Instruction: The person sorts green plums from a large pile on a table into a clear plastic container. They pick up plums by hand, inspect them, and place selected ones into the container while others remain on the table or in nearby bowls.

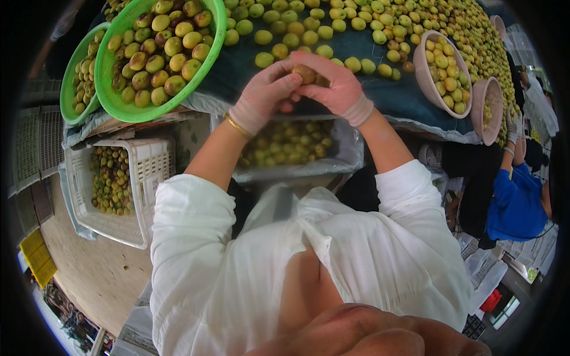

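Note:
My left hand (267, 95) and my right hand (334, 84), both in pale pink knit gloves, meet above the near edge of a cloth-covered table. Between them is a brownish round fruit (304, 74), perhaps a jujube, with my left thumb against it. A second fruit (321, 81) shows within the curl of my right hand, partly hidden by its fingers. Loose green-yellow fruits (290, 41) lie on the dark cloth (383, 100) just beyond my hands. Below them, a plastic-lined crate (349, 149) holds more fruit, somewhat blurred.
At left, a bright green basket (218, 44) of browned fruit overlaps another green basket (67, 95). A white crate (147, 191) with fruit stands below. Two pink baskets (421, 73) (478, 115) sit at right beside a large fruit heap (472, 49). A person in blue (516, 200) works at far right.

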`<control>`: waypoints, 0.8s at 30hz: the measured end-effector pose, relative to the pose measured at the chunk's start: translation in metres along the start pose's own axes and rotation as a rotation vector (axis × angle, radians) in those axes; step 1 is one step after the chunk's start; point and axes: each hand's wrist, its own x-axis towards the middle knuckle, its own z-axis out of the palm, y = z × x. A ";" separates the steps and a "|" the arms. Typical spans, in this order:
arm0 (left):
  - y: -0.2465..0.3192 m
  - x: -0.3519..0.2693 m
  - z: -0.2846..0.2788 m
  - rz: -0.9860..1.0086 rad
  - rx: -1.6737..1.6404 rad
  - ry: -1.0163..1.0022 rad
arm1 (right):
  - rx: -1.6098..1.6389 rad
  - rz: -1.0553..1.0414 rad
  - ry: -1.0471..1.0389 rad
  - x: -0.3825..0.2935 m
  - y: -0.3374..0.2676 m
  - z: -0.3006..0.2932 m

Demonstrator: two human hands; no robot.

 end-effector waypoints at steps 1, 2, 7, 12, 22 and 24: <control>0.002 0.000 0.000 -0.027 0.053 0.020 | -0.070 -0.029 0.007 0.002 0.001 0.001; 0.004 0.000 0.001 -0.054 0.105 0.036 | -0.148 -0.091 0.016 0.004 0.001 0.003; 0.004 0.000 0.001 -0.042 0.203 0.165 | -0.428 -0.272 0.027 0.009 0.003 0.010; -0.009 0.008 -0.009 0.009 0.393 0.261 | -0.576 -0.229 0.038 0.013 0.015 -0.011; 0.013 -0.005 -0.004 0.182 1.531 0.334 | -0.956 0.565 0.392 -0.038 0.099 -0.161; 0.026 -0.011 -0.002 0.189 1.486 0.313 | -0.885 0.485 0.335 -0.036 0.100 -0.148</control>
